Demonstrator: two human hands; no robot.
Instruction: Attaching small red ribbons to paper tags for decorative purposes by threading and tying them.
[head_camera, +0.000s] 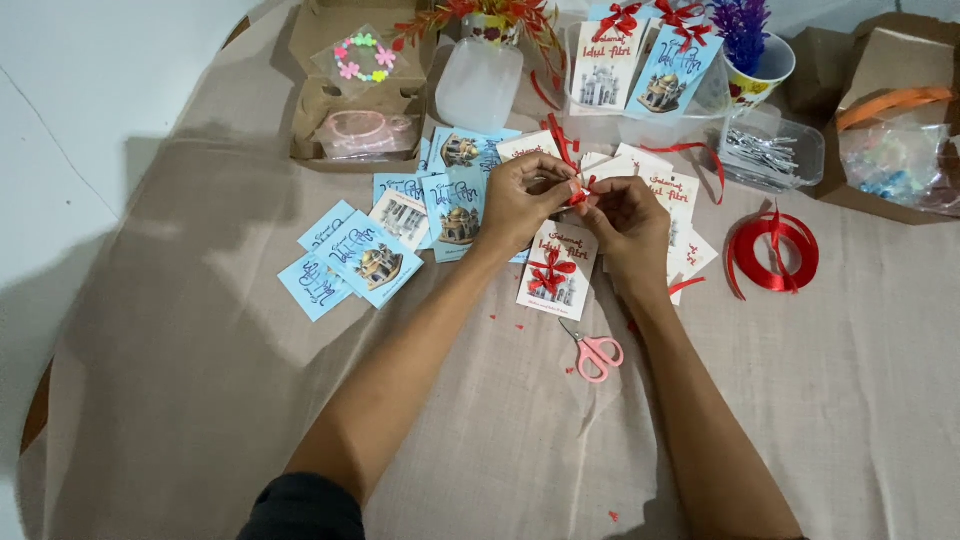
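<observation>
My left hand (522, 198) and my right hand (628, 218) meet above the cloth and pinch a short piece of red ribbon (579, 192) between their fingertips. Just below them lies a white card with a red bow (553, 272) and a picture of a domed building. More white cards (672, 190) lie behind my right hand. Blue cards (362, 258) with the same picture are spread to the left of my left hand.
Small pink scissors (596, 353) lie near my right forearm. A red ribbon spool (774, 250) sits to the right. Cardboard boxes (330, 95), a clear plastic tub (478, 85), a tray of metal clips (770, 150) and finished cards in a container (640, 70) line the back.
</observation>
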